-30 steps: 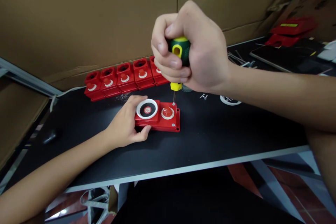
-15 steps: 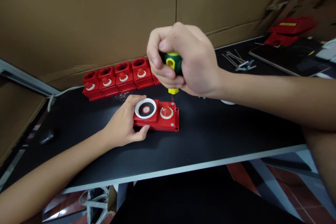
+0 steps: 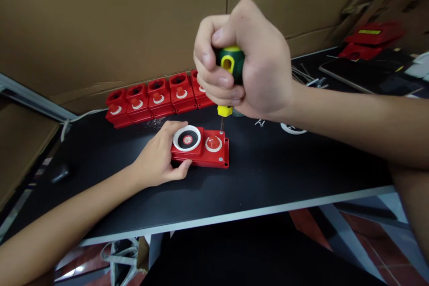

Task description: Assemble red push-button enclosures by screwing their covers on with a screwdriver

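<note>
My left hand (image 3: 165, 154) is closed around the left end of a red alarm unit (image 3: 197, 159), which lies flat on the black table. A white-rimmed round sounder (image 3: 187, 138) and a small red dome lamp (image 3: 213, 143) sit on its top. My right hand (image 3: 250, 62) is wrapped around the green and yellow handle of a screwdriver (image 3: 228, 65). The shaft points down, and its tip is at the screw in the unit's upper right corner. Another screw (image 3: 220, 159) shows at the lower right corner.
Behind stands a row of several red housings (image 3: 157, 98) against the cardboard wall. Loose screws (image 3: 259, 123) and a white ring (image 3: 293, 129) lie under my right forearm. Farther right are a dark tablet-like slab (image 3: 355, 76) and stacked red parts (image 3: 372, 38). A black object (image 3: 60, 173) lies at left.
My right hand and the screwdriver have risen slightly and shifted right, and the wrist has turned. The screwdriver's tip remains at the corner screw. My left hand stays on the alarm unit.
</note>
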`<state>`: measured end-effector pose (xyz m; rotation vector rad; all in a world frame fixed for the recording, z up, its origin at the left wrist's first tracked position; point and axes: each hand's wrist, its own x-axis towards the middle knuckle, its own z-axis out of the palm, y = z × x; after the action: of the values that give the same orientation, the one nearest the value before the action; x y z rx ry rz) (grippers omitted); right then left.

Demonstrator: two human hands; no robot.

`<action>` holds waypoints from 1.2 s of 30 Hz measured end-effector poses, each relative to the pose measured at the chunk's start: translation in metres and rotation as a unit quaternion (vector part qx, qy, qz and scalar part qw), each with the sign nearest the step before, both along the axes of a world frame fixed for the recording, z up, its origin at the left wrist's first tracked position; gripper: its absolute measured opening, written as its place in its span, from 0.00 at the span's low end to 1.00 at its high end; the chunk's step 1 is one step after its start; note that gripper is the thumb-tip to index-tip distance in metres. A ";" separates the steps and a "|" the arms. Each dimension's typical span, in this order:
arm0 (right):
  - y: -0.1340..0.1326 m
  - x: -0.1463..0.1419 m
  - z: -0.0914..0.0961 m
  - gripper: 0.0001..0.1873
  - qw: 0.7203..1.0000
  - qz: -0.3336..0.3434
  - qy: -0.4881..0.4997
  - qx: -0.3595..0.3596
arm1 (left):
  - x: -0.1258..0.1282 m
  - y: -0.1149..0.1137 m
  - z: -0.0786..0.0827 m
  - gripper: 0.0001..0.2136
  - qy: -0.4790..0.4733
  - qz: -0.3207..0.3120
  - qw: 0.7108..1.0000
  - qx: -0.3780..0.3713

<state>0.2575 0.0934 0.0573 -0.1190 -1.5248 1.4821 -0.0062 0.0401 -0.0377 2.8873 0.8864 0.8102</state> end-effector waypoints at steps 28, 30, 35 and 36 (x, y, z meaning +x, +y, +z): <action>-0.018 0.038 0.067 0.09 0.812 -0.223 -0.395 0.368 | -0.004 0.001 0.003 0.36 0.009 0.000 1.000 -0.025; -0.020 0.037 0.070 0.11 0.840 -0.190 -0.416 0.293 | -0.007 0.004 0.003 0.36 0.018 -0.020 0.999 -0.045; -0.012 0.040 0.069 0.09 0.839 -0.141 -0.400 0.341 | -0.015 0.011 0.000 0.38 0.010 -0.061 0.995 -0.076; -0.010 0.040 0.068 0.10 0.830 -0.151 -0.397 0.362 | -0.015 0.011 0.000 0.38 0.009 -0.065 0.995 -0.078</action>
<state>0.2974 0.0834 0.1253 -0.5436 -2.5010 0.5041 -0.0216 0.0514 -0.0377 2.7844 0.7182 0.6735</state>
